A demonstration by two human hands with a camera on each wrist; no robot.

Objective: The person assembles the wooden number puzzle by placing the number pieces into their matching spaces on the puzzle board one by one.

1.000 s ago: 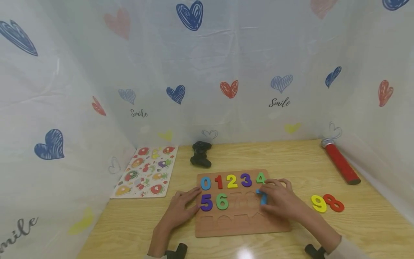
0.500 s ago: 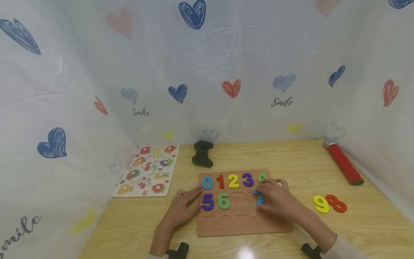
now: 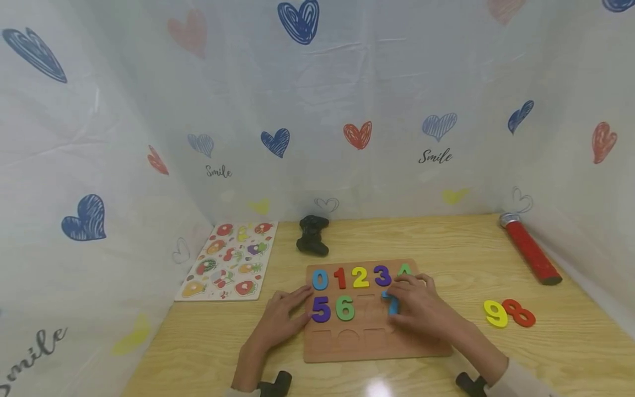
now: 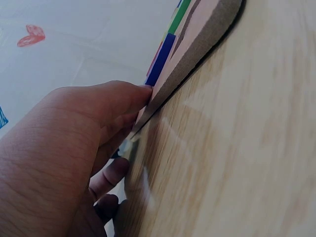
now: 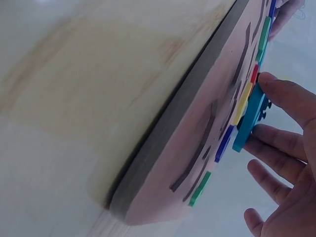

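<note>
A wooden number board (image 3: 342,353) lies on the table with coloured digits 0 to 6 seated in its upper slots. My right hand (image 3: 421,304) pinches a blue number 7 (image 3: 393,306) between thumb and fingers, over the second row. In the right wrist view this blue 7 (image 5: 252,117) is raised above the board face. The green 4 (image 3: 404,269) is partly covered by the right fingers. My left hand (image 3: 280,318) rests against the board's left edge beside the purple 5 (image 3: 321,310), its fingers extended; the left wrist view shows the thumb touching that edge.
A yellow 9 (image 3: 495,314) and a red 8 (image 3: 518,313) lie right of the board. Further back are a black game controller (image 3: 312,235), a fruit picture board (image 3: 228,262) and a red cylinder (image 3: 531,251). A heart-printed curtain (image 3: 317,99) surrounds the table.
My right hand has moved left over the board with the blue 7, toward the slot beside the green 6. The left hand stays at the board's edge. The head view has shifted slightly.
</note>
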